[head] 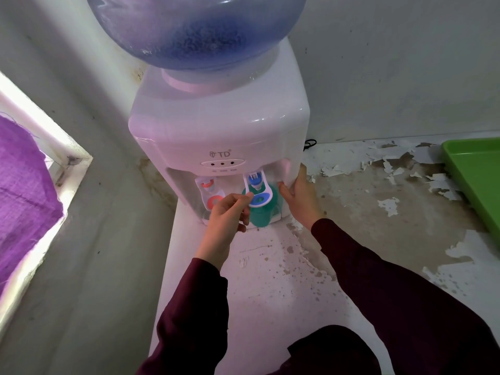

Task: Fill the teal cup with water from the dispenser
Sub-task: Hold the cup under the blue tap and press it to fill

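One white water dispenser (219, 125) stands at the centre of the frame, and one blue water bottle (197, 28) sits upside down on it at the top. The dispenser's front carries two taps: one red tap (209, 192) on the left and one blue tap (257, 189) on the right. Above them is a row of three small indicator lights (222, 163). One teal cup (261, 212) stands under the blue tap. Two hands are in view, the left hand (230, 212) and the right hand (300, 196). One green tray (476, 171) lies at the right edge, and one purple cloth (24, 196) hangs at the left edge.

blue tap lever (258, 197) hides the teal cup (261, 212) mouth; water level untellable.
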Action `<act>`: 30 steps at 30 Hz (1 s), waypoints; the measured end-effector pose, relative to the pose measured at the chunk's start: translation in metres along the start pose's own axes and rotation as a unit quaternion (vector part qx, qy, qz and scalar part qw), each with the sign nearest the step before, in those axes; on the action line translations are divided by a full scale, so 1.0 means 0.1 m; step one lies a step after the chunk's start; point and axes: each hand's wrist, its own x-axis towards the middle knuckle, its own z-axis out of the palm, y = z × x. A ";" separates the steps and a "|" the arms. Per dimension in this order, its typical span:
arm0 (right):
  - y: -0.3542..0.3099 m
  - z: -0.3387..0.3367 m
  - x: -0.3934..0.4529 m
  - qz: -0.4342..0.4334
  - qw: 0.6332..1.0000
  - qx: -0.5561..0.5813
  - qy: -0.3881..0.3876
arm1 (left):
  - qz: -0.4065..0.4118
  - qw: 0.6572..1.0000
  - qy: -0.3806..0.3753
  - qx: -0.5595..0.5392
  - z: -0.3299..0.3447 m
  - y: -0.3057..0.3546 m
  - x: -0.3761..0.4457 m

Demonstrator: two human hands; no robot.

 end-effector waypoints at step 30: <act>-0.05 -0.04 -0.04 0.003 0.999 0.034 -0.016 | 0.128 0.954 0.093 0.253 0.03 -0.14 0.44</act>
